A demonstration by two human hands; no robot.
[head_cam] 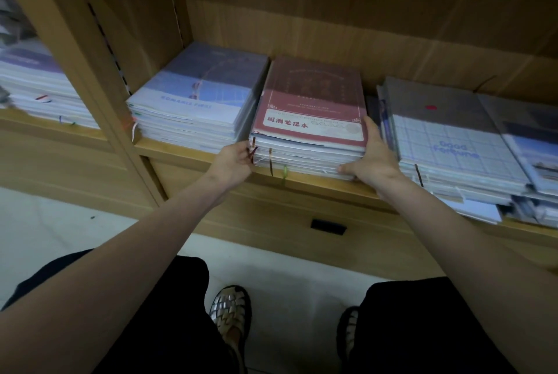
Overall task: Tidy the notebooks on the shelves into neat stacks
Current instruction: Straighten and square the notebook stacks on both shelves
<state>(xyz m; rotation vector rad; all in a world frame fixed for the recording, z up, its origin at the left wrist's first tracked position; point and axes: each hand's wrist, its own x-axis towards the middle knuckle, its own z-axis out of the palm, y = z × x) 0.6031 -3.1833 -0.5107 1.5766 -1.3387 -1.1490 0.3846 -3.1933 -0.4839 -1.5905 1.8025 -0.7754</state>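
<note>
A stack of notebooks topped by a dark red notebook [314,99] sits in the middle of the wooden shelf [187,152]. My left hand [234,159] grips the stack's front left corner, fingers curled at the page edges. At the front right corner my right hand [373,156] holds the stack, its fingers running up the right side and its thumb along the lower front edge. A blue and white stack [196,96] lies just to the left. To the right lies a grey checked stack [453,135], its lower notebooks fanned out unevenly.
Another shelf bay at the far left holds a tall pale stack [39,93]. An upright wooden divider [99,78] separates the bays. Below the shelf is a cabinet front with a dark slot [328,226]. My feet in sandals stand on the light floor.
</note>
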